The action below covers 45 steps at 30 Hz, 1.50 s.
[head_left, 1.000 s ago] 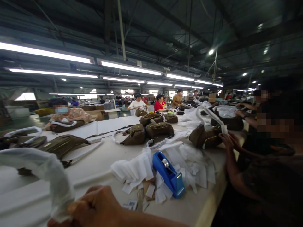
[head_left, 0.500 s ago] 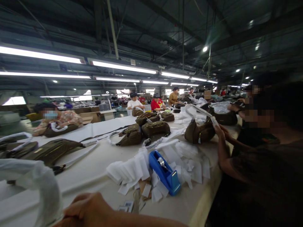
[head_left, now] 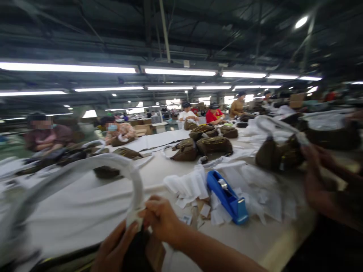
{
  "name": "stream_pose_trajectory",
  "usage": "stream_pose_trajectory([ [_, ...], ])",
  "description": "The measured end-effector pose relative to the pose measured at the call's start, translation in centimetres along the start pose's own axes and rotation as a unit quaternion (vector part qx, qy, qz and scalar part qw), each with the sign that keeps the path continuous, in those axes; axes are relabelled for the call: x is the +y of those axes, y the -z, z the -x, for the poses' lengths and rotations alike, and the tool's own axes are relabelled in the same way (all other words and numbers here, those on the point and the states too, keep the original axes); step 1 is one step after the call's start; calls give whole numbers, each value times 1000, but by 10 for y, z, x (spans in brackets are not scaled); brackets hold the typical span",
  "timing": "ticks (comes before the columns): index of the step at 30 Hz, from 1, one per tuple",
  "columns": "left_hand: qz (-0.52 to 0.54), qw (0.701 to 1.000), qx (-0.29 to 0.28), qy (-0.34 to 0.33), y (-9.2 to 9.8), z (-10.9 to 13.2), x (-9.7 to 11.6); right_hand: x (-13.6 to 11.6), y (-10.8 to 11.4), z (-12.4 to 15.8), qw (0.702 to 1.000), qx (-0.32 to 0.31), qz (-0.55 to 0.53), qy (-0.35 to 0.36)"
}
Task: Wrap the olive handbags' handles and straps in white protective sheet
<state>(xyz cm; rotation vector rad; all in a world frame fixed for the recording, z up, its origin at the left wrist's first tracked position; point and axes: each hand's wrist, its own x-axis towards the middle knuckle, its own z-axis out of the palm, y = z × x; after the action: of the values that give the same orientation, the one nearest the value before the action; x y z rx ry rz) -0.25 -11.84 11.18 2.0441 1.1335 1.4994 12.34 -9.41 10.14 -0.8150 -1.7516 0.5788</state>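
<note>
A brown waist bag (head_left: 70,261) with yellow zip lines lies low in front of me, cut off by the bottom edge. Its strap (head_left: 93,161), wrapped in white film or paper, arches up over the table. My left hand (head_left: 117,243) is closed around the lower end of the strap, next to the bag. At that same end my right hand (head_left: 163,217) pinches the white wrapping, fingertips almost touching those of the left. Some fingers are hidden or blurred.
A blue tape dispenser (head_left: 228,198) stands right of my hands, with white wrapping sheets (head_left: 190,183) around it. More brown bags (head_left: 214,145) lie further back. At the right, a co-worker's hands (head_left: 314,162) hold another wrapped strap. Other people sit across the table (head_left: 113,192).
The view has turned left, so the table things appear further right. My left hand has come into view on the strap. My right hand now shows pinching the strap's end.
</note>
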Motion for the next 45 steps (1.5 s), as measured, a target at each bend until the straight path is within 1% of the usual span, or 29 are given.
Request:
stream_pose_trajectory([
  [1, -1, 1000, -16, 24, 4, 1, -1, -2, -1, 1, 1000, 4, -13, -4],
  [3, -4, 997, -17, 71, 6, 3, -3, -5, -1, 0, 999, 18, -18, -23],
  [4, 27, 994, -29, 105, 5, 3, -5, -5, -1, 0, 999, 22, -22, -24],
  [5, 43, 990, -36, 126, 3, 3, -6, -5, -2, -1, 999, 22, -23, -30],
  [7, 63, 987, -28, 145, -1, 4, -8, -4, -2, -1, 999, 25, -17, -40],
  [10, 52, 988, -12, 143, -5, 9, -9, -2, -2, -1, 998, 33, 3, -47],
  [13, 48, 989, -1, 139, -6, 12, -12, -2, 1, -3, 999, 17, -6, -47],
  [17, 50, 990, 16, 134, -7, 12, -13, -7, 3, -4, 993, -5, -97, -60],
  [20, 47, 991, 13, 125, -6, 12, -12, -6, 1, -4, 976, -6, -200, -91],
  [23, 36, 992, 10, 120, -7, 12, -11, -2, -4, -5, 938, 1, -314, -147],
  [24, 32, 992, 11, 119, -8, 13, -12, -2, -5, -6, 928, 3, -338, -159],
  [25, 30, 992, 12, 118, -8, 13, -12, -2, -5, -6, 924, 2, -345, -163],
  [26, 27, 993, 12, 118, -9, 13, -13, -2, -4, -6, 930, 2, -332, -160],
  [28, 18, 993, 13, 120, -10, 13, -16, -2, 3, 0, 956, 11, -252, -150],
  [30, 2, 992, 17, 122, -11, 12, -18, 2, 21, 17, 977, 42, -131, -162],
  [31, -7, 992, 19, 123, -11, 11, -19, 6, 34, 29, 980, 68, -63, -175],
  [32, -16, 992, 24, 124, -11, 11, -20, 12, 52, 44, 977, 102, 11, -186],
  [33, -24, 992, 28, 125, -11, 11, -21, 19, 73, 61, 967, 143, 88, -192],
  [34, -30, 991, 32, 125, -11, 10, -21, 27, 97, 79, 946, 194, 182, -187],
  [35, -33, 991, 35, 124, -11, 10, -22, 36, 122, 96, 910, 250, 280, -180],
  [36, -33, 991, 36, 123, -11, 10, -22, 44, 148, 111, 872, 289, 354, -175],
  [37, -32, 991, 35, 122, -12, 9, -23, 52, 173, 125, 842, 309, 403, -184],
  [38, -33, 992, 32, 122, -12, 9, -23, 59, 195, 136, 821, 321, 422, -211],
  [39, -34, 992, 30, 121, -13, 9, -23, 65, 213, 144, 816, 318, 410, -255],
  [41, -38, 992, 28, 119, -14, 8, -24, 74, 237, 153, 826, 281, 356, -336],
  [43, -43, 992, 28, 120, -15, 8, -25, 80, 246, 153, 839, 243, 301, -382],
  [45, -45, 991, 28, 121, -14, 8, -25, 86, 245, 150, 848, 230, 259, -401],
])
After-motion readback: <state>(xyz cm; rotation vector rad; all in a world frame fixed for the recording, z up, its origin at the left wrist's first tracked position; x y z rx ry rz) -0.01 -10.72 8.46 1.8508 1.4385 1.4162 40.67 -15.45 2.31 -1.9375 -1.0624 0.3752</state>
